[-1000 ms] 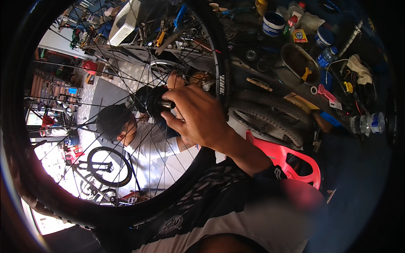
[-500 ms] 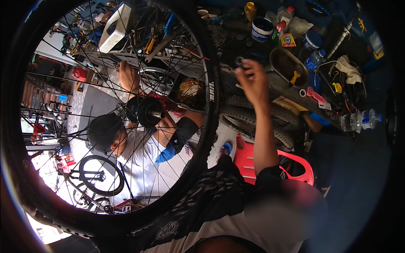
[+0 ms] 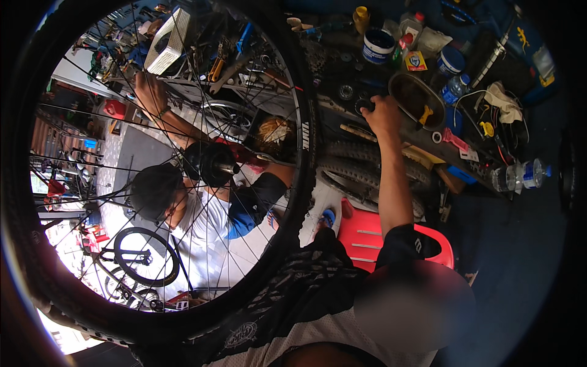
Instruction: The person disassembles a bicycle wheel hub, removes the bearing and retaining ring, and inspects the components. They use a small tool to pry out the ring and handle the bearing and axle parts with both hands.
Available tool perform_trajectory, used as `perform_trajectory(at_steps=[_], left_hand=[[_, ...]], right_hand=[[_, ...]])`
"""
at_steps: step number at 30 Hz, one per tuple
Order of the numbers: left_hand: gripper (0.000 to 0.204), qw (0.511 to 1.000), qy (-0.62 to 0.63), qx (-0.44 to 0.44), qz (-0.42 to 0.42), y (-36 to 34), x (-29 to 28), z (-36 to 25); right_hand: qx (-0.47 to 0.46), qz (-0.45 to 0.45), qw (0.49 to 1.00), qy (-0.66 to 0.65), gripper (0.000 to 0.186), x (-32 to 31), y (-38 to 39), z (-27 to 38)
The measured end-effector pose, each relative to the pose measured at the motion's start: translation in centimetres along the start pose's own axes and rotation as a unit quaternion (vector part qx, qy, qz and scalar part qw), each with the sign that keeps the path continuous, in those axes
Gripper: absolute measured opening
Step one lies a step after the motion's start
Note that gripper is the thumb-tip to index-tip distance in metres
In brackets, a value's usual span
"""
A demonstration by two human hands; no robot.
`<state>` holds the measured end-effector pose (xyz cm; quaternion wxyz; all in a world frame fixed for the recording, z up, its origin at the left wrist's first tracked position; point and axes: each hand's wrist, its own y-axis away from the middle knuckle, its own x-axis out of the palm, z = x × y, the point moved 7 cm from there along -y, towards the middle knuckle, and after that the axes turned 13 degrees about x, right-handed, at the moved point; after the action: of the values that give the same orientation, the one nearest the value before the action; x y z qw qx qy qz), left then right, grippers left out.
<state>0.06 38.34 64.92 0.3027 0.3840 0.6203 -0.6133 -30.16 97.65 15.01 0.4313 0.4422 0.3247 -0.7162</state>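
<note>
A spoked bicycle wheel with a black tyre (image 3: 304,183) fills the left of the view, its dark hub (image 3: 211,164) near the middle. My right hand (image 3: 380,113) is stretched far out to the cluttered workbench (image 3: 428,153). Its fingers are curled on a small dark round part (image 3: 365,105) lying there. My left hand is out of sight. Through the spokes I see another person in a white and blue shirt (image 3: 208,226), one arm raised toward a shelf (image 3: 150,92).
The bench carries a blue tub (image 3: 378,44), a yellow-capped bottle (image 3: 361,18), a dark oval pan (image 3: 416,98), water bottles (image 3: 520,174), rags and hand tools. Knobbly tyres (image 3: 361,171) lean below it. A red plastic chair (image 3: 367,238) stands under my arm.
My right hand left the wheel's hub and reached away to the workbench, closing on the small round part. The other person's arm rose toward the shelf.
</note>
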Motion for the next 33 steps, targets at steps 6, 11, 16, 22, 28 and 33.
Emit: perform_trajectory(at_steps=[6, 11, 16, 22, 28, 33], left_hand=[[0.106, 1.0, 0.003, -0.002, -0.003, 0.1, -0.2, -0.1], [0.107, 1.0, 0.006, -0.006, -0.004, 0.3, -0.3, 0.0], [0.107, 1.0, 0.015, -0.005, -0.006, 0.6, -0.2, 0.5], [0.108, 1.0, 0.024, -0.012, -0.01, 1.9, -0.8, 0.7], [0.109, 0.999, 0.026, -0.032, -0.019, 4.2, -2.4, 1.7], [0.109, 0.998, 0.03, -0.055, -0.03, 7.2, -4.2, 3.4]], right_hand=[[0.02, 0.014, 1.0, -0.015, 0.044, 1.4, -0.7, -1.3], [0.0, -0.072, 0.99, -0.124, 0.041, -0.8, 1.2, -1.2], [-0.037, -0.1, 0.971, -0.214, 0.041, -2.4, 6.2, 0.1], [-0.083, -0.106, 0.949, -0.286, 0.04, -2.5, 12.7, 2.2], [-0.108, -0.034, 0.939, -0.324, 0.04, -1.7, 14.5, 3.5], [-0.109, -0.012, 0.938, -0.33, 0.039, -2.5, 15.1, 4.4]])
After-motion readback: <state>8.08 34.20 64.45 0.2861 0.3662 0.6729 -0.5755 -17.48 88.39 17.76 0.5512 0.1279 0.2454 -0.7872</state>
